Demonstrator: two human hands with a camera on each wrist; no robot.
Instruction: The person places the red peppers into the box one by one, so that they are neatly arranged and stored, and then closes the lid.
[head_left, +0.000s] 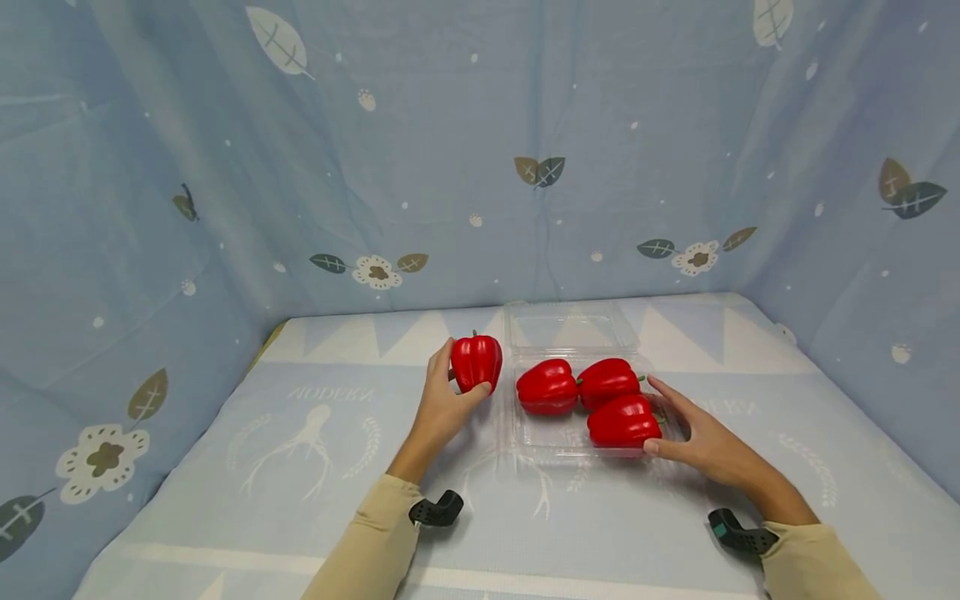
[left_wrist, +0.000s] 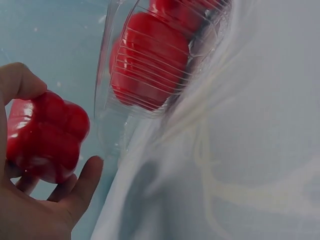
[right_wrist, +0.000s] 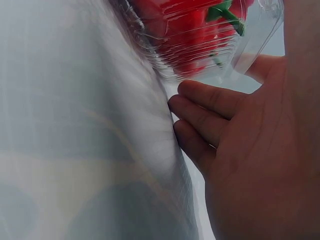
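Observation:
A red bell pepper point(head_left: 477, 363) is gripped between the thumb and fingers of my left hand point(head_left: 442, 404), just left of a clear plastic clamshell container point(head_left: 551, 433). Its stem points up in the head view; in the left wrist view the lobed bottom of that pepper point(left_wrist: 47, 137) shows. Inside the container lie a left pepper point(head_left: 547, 387), a back pepper point(head_left: 609, 382) and a front pepper point(head_left: 624, 422), on their sides. My right hand point(head_left: 701, 442) spreads its fingers along the container's right side. In the right wrist view its fingertips point(right_wrist: 187, 90) are close against the ribbed wall; contact is unclear.
The container's clear lid point(head_left: 570, 325) lies folded back behind it, towards the rear of the table. A patterned pale cloth point(head_left: 300, 467) covers the table. Blue printed curtain point(head_left: 450, 150) encloses the back and both sides.

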